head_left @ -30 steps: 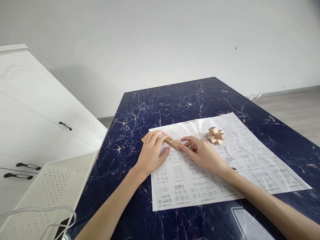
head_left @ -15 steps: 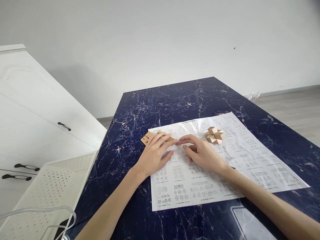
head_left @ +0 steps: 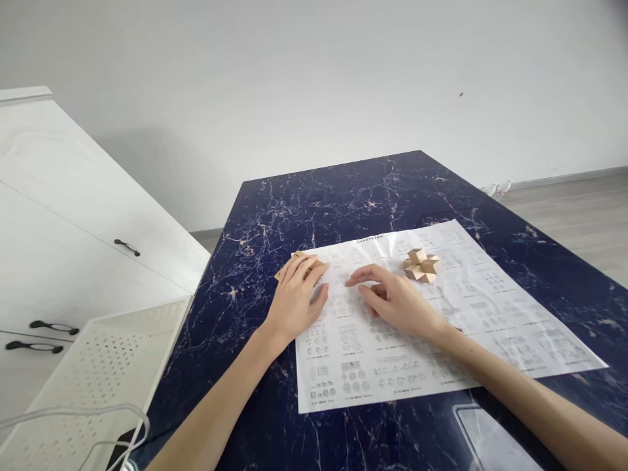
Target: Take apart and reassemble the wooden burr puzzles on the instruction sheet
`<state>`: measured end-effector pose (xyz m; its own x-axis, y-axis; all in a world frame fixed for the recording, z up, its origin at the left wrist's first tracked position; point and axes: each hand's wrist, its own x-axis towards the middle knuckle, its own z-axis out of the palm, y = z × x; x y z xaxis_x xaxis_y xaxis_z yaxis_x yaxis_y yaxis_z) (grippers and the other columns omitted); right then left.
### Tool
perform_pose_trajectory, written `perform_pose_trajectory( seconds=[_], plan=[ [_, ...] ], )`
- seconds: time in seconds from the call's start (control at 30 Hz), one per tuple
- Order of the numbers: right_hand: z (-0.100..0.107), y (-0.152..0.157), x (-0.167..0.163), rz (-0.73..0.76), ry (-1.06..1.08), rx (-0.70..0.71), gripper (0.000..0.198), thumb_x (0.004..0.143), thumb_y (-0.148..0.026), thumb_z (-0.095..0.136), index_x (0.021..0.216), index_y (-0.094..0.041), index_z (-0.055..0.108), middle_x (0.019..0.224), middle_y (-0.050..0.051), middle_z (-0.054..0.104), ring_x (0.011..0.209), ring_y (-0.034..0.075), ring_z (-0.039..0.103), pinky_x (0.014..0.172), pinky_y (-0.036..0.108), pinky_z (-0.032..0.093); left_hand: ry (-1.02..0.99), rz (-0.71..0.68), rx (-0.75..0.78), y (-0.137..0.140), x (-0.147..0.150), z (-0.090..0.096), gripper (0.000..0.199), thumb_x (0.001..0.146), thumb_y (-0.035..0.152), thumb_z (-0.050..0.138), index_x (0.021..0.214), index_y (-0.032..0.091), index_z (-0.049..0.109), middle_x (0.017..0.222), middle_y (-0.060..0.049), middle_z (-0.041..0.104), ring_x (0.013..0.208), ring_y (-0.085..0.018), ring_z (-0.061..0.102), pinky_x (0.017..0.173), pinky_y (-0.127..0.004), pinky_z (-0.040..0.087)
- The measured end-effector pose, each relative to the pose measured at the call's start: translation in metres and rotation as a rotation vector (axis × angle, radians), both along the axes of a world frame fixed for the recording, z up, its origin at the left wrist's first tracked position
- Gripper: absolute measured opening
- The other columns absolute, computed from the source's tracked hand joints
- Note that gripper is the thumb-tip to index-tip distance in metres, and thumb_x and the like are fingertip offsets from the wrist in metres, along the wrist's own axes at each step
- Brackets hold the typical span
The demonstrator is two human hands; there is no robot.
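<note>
My left hand (head_left: 295, 294) lies palm down with its fingers stretched over a few flat wooden puzzle pieces (head_left: 283, 271), touching them and covering most of them. Dark marks show on the pieces' light wood; their full shape is hidden. The thumb stands apart over the paper. My right hand (head_left: 395, 297) rests on the printed sheet (head_left: 353, 399), index finger reaching left, thumb apart and the other fingers partly curled, with nothing in it. Just beyond it on the sheet sits an assembled wooden burr puzzle (head_left: 420, 265), star-shaped.
The sheet, printed with small puzzle diagrams, lies on a dark blue marble-patterned table (head_left: 324, 203). A glassy flat panel (head_left: 490, 438) shows at the near edge. Left are a white cabinet (head_left: 88, 216), a perforated pale surface (head_left: 112, 353) and a white cable (head_left: 112, 409).
My left hand has drawn back to the left, away from my right fingertips, and the wooden pieces under it have shifted and turned. My right hand and the burr puzzle have stayed put.
</note>
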<state>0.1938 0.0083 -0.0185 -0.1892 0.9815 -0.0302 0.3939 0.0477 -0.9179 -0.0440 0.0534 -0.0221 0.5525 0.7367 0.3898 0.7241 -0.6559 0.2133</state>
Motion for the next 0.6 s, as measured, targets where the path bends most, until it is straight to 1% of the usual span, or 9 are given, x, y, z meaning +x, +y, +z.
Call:
perform_pose_trajectory(
  seconds=[0.1,0.33,0.6],
  plan=[
    [-0.0007,0.0007,-0.0003,-0.004,-0.005,0.011,0.016,0.099,-0.024,0.052,0.113,-0.026,0.058,0.128,0.007,0.075,0.052,0.012,0.064,0.050,0.032,0.052,-0.018,0.034,-0.003,0.0013,-0.0011,-0.0011,0.031,0.105,0.027,0.056,0.135,0.026,0.065,0.143,-0.009,0.064,0.141,-0.032,0.052,0.122,-0.057,0.042],
    [-0.0024,0.0008,0.0005,-0.002,-0.014,0.038,0.015,0.098,-0.024,0.052,0.111,-0.025,0.060,0.124,0.007,0.077,0.051,0.013,0.065,0.052,0.033,0.053,-0.029,0.080,-0.001,0.0030,-0.0019,-0.0031,0.031,0.104,0.025,0.058,0.134,0.025,0.065,0.145,-0.010,0.062,0.144,-0.033,0.049,0.122,-0.058,0.040],
    [-0.0027,0.0000,0.0010,0.007,-0.027,0.045,0.016,0.099,-0.023,0.052,0.112,-0.025,0.060,0.122,0.006,0.077,0.052,0.012,0.066,0.049,0.031,0.051,-0.021,0.144,-0.025,0.0051,-0.0037,-0.0061,0.030,0.104,0.024,0.059,0.132,0.025,0.067,0.141,-0.011,0.061,0.138,-0.036,0.049,0.112,-0.059,0.046]
  ],
)
